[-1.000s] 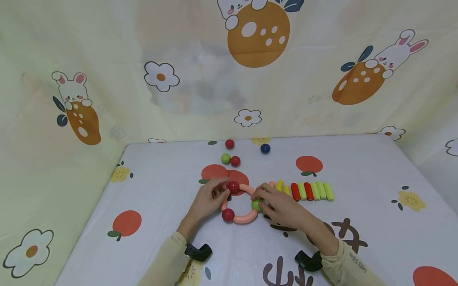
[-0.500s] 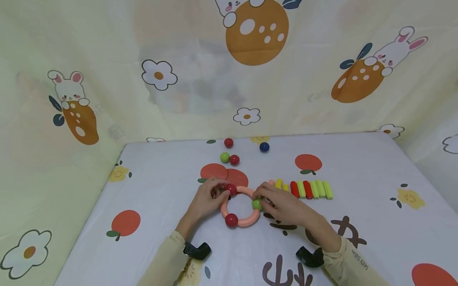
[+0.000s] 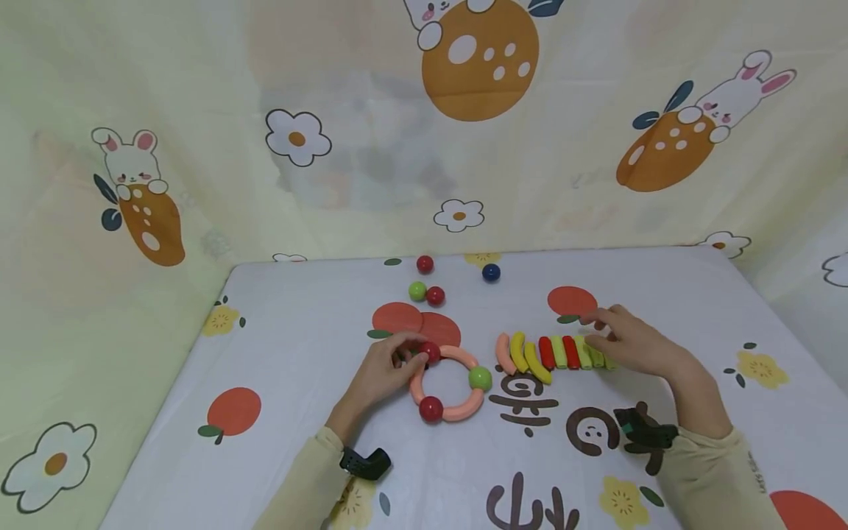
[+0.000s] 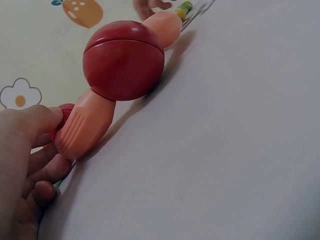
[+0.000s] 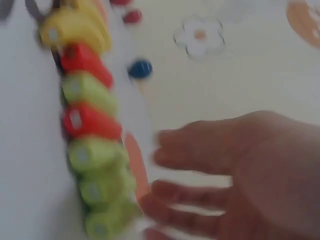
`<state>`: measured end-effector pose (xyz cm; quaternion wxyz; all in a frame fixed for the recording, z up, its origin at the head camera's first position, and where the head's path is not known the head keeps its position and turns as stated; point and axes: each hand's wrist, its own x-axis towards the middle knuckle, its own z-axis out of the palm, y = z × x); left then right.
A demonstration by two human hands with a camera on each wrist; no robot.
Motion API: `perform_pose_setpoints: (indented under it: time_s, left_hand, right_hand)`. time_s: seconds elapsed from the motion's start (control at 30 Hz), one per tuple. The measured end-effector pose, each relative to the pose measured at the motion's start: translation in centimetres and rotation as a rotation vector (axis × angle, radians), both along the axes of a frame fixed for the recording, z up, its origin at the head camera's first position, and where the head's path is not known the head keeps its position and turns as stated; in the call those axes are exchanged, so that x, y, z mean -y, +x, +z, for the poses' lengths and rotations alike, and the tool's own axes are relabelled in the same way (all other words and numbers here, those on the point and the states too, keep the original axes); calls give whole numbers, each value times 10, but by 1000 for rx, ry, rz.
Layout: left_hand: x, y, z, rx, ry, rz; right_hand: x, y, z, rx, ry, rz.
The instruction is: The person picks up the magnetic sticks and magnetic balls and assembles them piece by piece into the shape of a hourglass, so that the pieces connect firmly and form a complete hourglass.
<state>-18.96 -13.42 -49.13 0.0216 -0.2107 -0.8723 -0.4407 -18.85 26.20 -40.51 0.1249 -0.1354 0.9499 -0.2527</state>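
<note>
A ring of pink curved rods and balls lies on the table. Its pink rod (image 3: 464, 406) curves along the near side, between a red ball (image 3: 430, 409) and a green ball (image 3: 480, 378). My left hand (image 3: 386, 368) pinches the ring's far red ball (image 3: 430, 352) between thumb and fingers. In the left wrist view the near red ball (image 4: 123, 60) looms large, joined to pink rods on both sides. My right hand (image 3: 632, 342) holds nothing, its fingers loosely bent over the light green sticks (image 3: 581, 353) at the right end of a row.
In that row stand a pink curved rod (image 3: 505, 353), yellow curved rods (image 3: 518, 352), red sticks (image 3: 546, 353) and more light green ones. Toward the table's far edge lie a red ball (image 3: 425, 264), a green ball (image 3: 417, 291), another red ball (image 3: 435, 296) and a blue ball (image 3: 491, 272).
My right hand has left the ring's green ball and moved right to the green sticks, uncovering the yellow rods. The ring was shifted slightly toward me; my left hand keeps its hold.
</note>
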Motion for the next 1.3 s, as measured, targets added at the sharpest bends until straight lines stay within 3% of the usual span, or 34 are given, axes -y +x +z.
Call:
perform_pose_setpoints:
  time_s: [0.1, 0.23, 0.57, 0.83, 0.93, 1.3]
  left_hand:
    - [-1, 0, -1, -18, -8, -15]
    - [-1, 0, -1, -55, -20, -45]
    - [-3, 0, -1, -34, -1, -56]
    - [-4, -1, 0, 41, 27, 80]
    - [-5, -1, 0, 64, 12, 101]
    - [-5, 2, 3, 6, -9, -25]
  right_hand:
    - [-19, -1, -5, 90, 35, 5]
    - [-34, -3, -13, 146, 50, -10]
    - [-39, -3, -17, 260, 1, -56]
    - [-40, -3, -15, 247, -13, -37]
    - [-40, -5, -15, 227, -13, -41]
    - [-37, -6, -14, 18, -63, -136]
